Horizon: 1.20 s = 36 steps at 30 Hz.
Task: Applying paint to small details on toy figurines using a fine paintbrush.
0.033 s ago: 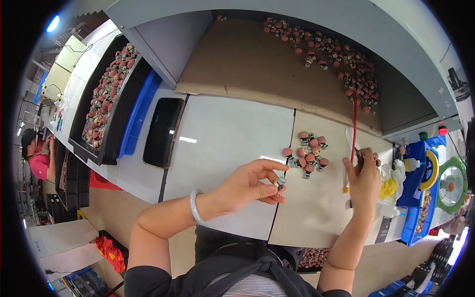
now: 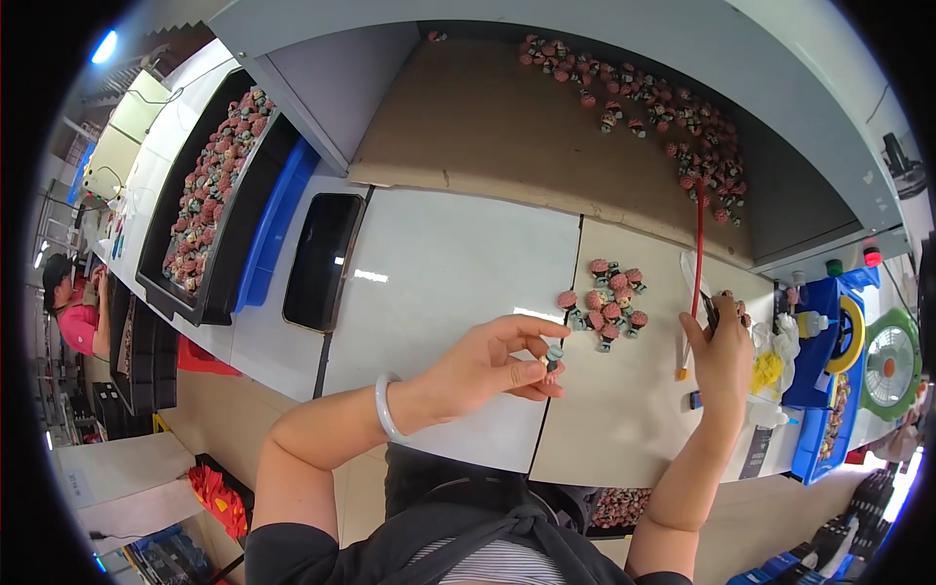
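My left hand (image 2: 487,363) pinches a small figurine (image 2: 554,358) with a grey-green end between thumb and fingers, over the white worktop. To its right lies a loose cluster of pink-topped figurines (image 2: 611,310). My right hand (image 2: 723,356) is curled at the right of the worktop, closed around a dark slim tool (image 2: 713,313) mostly hidden by the fingers. Left of that hand, a long red-handled brush (image 2: 699,253) lies with its tip toward me. A small blue-and-dark block (image 2: 695,401) sits beside my right wrist.
A grey booth (image 2: 468,107) at the back holds many more figurines (image 2: 702,146). At left stand a dark phone (image 2: 324,258) and a black crate (image 2: 156,273) of figurines. On the right are a blue bin (image 2: 814,366), a green fan (image 2: 889,366) and bottles. A co-worker (image 2: 78,312) sits far left.
My right hand has shifted slightly, and more of the small blue block beside its wrist now shows. The figurine in my left hand has turned slightly.
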### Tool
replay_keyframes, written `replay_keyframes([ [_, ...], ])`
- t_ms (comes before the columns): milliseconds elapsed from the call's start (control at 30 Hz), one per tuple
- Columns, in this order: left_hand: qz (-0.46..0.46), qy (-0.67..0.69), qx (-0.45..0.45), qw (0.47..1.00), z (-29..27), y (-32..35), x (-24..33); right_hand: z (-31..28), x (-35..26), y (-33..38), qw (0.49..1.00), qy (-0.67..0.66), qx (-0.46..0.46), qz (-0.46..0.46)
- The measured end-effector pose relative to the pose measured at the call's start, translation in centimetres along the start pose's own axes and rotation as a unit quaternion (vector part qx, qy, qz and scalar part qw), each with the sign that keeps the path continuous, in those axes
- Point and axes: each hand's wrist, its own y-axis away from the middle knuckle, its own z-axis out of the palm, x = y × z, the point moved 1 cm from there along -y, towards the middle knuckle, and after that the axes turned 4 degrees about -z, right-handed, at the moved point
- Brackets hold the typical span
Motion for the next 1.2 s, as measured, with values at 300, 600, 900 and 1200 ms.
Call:
replay_keyframes([
  [300,0.094,-0.089,0.0,0.992,-0.5,0.2,-1.2,-1.6,-1.5,1.7,0.994,-0.034,-0.07,-0.077],
  [600,0.083,-0.201,0.062,0.974,-0.2,0.3,-1.7,1.5,-6.2,6.4,0.761,-0.583,0.043,-0.283],
  [900,0.186,-0.219,0.041,0.957,-0.2,0.0,-2.2,2.3,-6.4,5.5,0.875,-0.351,0.055,-0.327],
  [1200,0.144,-0.105,-0.032,0.983,-0.5,0.1,-2.1,-1.4,-5.2,3.7,0.974,-0.197,-0.022,-0.108],
])
